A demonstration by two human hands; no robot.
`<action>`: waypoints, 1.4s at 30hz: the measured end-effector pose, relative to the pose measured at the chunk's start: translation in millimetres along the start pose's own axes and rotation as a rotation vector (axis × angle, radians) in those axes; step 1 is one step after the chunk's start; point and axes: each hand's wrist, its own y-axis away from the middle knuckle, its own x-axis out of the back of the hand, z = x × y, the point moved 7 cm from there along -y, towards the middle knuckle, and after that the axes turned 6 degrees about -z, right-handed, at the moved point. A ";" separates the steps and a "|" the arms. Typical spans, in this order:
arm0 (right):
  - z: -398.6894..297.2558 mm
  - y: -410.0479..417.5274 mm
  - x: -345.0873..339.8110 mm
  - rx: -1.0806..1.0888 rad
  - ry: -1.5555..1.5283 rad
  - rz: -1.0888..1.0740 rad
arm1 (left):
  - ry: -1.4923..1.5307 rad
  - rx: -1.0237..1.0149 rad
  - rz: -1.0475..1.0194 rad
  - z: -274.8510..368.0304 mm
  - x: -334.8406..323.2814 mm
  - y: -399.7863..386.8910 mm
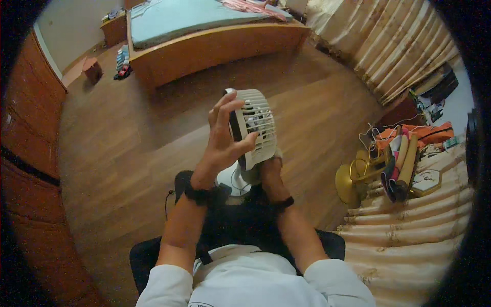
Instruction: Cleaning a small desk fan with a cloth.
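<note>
A small electric fan with a white slatted rear housing point(261, 119) and a dark front rim is in front of me, its head turned sideways. My left hand point(226, 134) grips the head from the left, fingers over the top edge and thumb on the slats. Below the head, my right hand point(272, 169) is at its lower right, near the neck; the head hides most of its fingers, so its grip cannot be made out. The fan's round white base point(234, 180) shows below, between my forearms.
A wooden bed point(215, 53) stands ahead across the wood floor. Wooden cabinet doors point(30, 172) line the left. At the right are a trumpet-like brass-coloured object point(349, 180), rolled items point(404, 165), an orange bag point(437, 132), cables and beige curtains point(402, 249). A small stool point(92, 70) is far left.
</note>
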 end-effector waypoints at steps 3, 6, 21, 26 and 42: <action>1.3 20.3 -11.1 0.243 0.389 -0.053 | 0.001 -0.028 0.011 -4.8 -0.6 -1.7; -19.8 44.2 -34.4 0.083 -0.028 -0.095 | -0.023 -0.030 0.000 -4.9 5.8 1.7; -52.1 128.5 -66.7 -0.007 -0.107 -0.542 | 0.519 0.413 -0.157 -33.5 5.0 74.3; -112.9 117.7 -67.1 0.216 0.028 -0.607 | 0.607 0.472 -0.407 -22.8 0.3 121.3; -214.9 96.6 -29.1 0.716 0.377 0.013 | 1.174 0.426 0.485 -48.1 63.1 66.9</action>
